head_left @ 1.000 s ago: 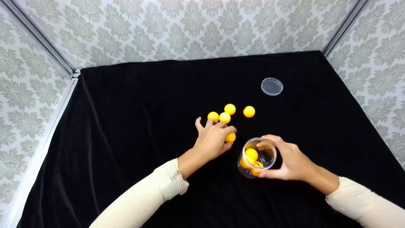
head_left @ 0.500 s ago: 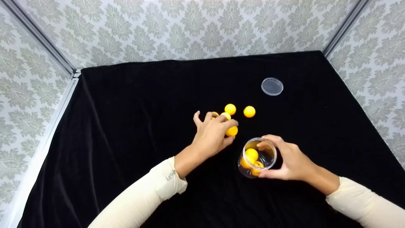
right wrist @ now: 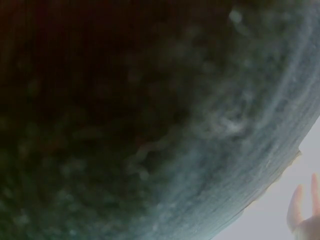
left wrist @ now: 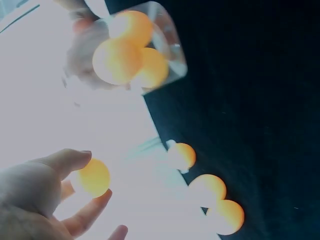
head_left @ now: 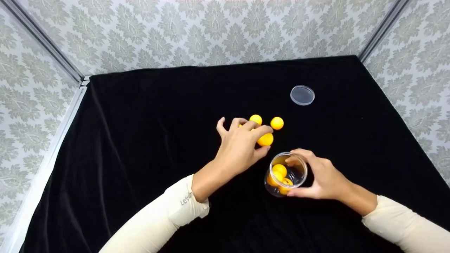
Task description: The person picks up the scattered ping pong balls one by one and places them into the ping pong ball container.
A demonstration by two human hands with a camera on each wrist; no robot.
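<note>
My left hand (head_left: 237, 147) pinches an orange ping-pong ball (head_left: 266, 139) between thumb and fingers, near the jar's far left side. In the left wrist view the ball (left wrist: 95, 178) shows between thumb and fingertips. My right hand (head_left: 323, 175) grips a clear plastic jar (head_left: 298, 175) from the right, its open mouth up. Three orange balls (left wrist: 117, 61) show inside the jar in the left wrist view. Beyond my left hand lie a loose ball (head_left: 256, 119) and another ball (head_left: 277, 123); other balls are mostly hidden behind its fingers.
A round clear lid (head_left: 302, 95) lies on the black cloth (head_left: 168, 105) toward the back right. Patterned wall panels (head_left: 218, 35) stand behind the table and at both sides. The right wrist view is mostly a dark blur.
My left hand has moved forward and to the right, bringing the ball with it and covering more of the loose balls. The right hand and the jar have stayed in place.
</note>
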